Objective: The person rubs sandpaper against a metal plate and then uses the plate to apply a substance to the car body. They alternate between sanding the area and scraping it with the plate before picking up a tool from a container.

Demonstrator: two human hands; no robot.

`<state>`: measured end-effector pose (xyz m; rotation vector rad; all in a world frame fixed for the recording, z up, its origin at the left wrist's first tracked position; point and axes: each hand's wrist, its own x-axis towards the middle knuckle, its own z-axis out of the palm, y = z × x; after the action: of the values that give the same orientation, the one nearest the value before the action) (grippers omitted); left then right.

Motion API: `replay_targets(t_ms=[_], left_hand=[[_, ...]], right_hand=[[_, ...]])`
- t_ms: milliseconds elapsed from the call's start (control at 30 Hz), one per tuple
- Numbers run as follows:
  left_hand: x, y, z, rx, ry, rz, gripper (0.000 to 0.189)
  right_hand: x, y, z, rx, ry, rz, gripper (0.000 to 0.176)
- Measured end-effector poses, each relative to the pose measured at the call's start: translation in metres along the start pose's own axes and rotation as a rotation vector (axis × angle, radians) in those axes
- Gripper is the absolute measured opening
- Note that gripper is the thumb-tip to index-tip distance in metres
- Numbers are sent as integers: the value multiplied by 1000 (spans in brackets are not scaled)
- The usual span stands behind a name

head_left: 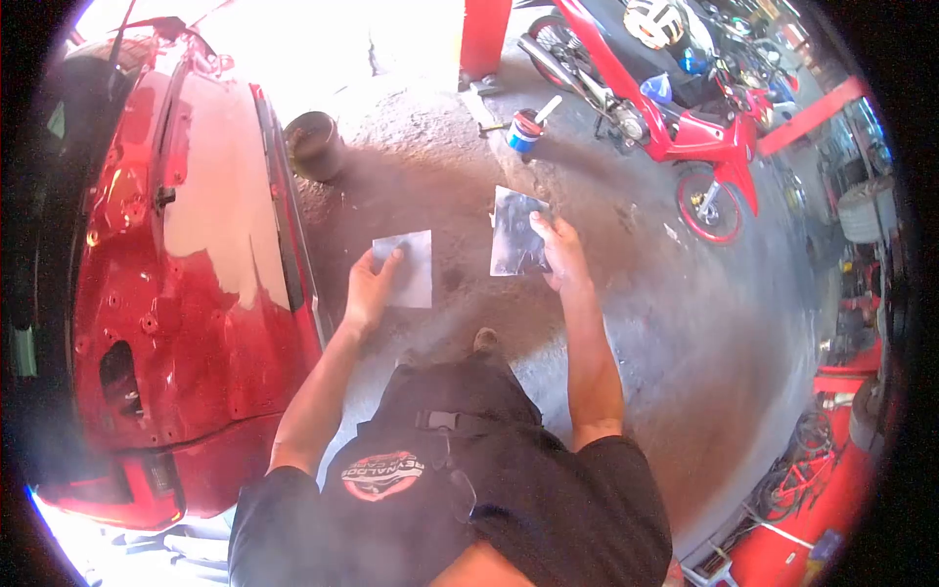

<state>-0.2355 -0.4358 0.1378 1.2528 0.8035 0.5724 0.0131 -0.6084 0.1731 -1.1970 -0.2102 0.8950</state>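
My left hand (373, 284) pinches a pale grey rectangular sheet (411, 269) by its left side, thumb on top. The sheet looks like sandpaper, but its grit cannot be made out. In my right hand (561, 252) is a darker sheet (514, 235) with whitish smears, gripped at its right edge with the thumb across its face. It also resembles sandpaper. The two sheets are held apart in front of my body, above the floor. To the left stands a red car body (186, 333) with a beige filler-coloured patch (223, 166) on its panel.
A dark bucket (315, 147) stands beside the car. Farther ahead, a blue-and-white can (525, 131) with a light-handled tool in it sits near a red post (483, 44). A red motorcycle (675, 137) is parked ahead right. Red equipment and a bicycle (797, 479) line the right side.
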Motion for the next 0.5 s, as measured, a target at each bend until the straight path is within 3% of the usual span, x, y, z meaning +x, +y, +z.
replay_targets(t_ms=[67,100,133,233,333,367,400,500], left_hand=[[0,-12,17,110,-86,78,25],[-9,-9,31,154,-134,13,23],[-10,-16,40,293,-179,116,21],[-12,-12,79,344,-232,149,22],[21,-4,96,502,-141,161,26],[40,-15,93,501,-115,148,28],[57,-25,91,499,-88,142,30],[83,-48,86,-33,-48,-227,26]], right_hand=[[1,-3,-5,75,37,24,25],[5,3,-11,103,78,37,25],[8,9,-17,130,118,52,25],[8,20,-25,46,135,81,25],[-16,21,-33,-320,-68,398,27],[-31,14,-34,-502,-158,413,29],[-35,25,-47,-539,-87,239,29],[-42,45,-67,-673,131,-227,27]])
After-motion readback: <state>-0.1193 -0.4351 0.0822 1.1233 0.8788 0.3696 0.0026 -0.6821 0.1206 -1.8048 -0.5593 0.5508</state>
